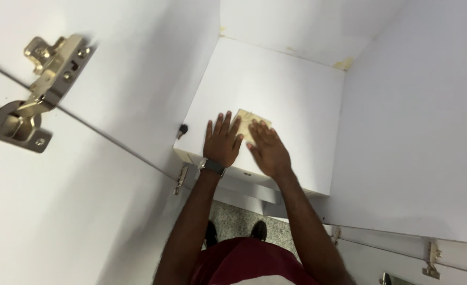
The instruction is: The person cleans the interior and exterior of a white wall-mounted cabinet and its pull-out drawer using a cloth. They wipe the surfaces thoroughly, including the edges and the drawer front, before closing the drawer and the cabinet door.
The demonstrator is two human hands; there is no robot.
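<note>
Both arms extended forward and down, elbows nearly straight. Left hand (222, 141) flat, palm down, fingers spread, wrist banded by a watch. Right hand (268, 150) flat beside it, palm down, fingers together, angled slightly inward.

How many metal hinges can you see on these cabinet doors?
4: large hinge upper left, small hinge by the left wrist, two lower right. Others may be hidden.
</note>
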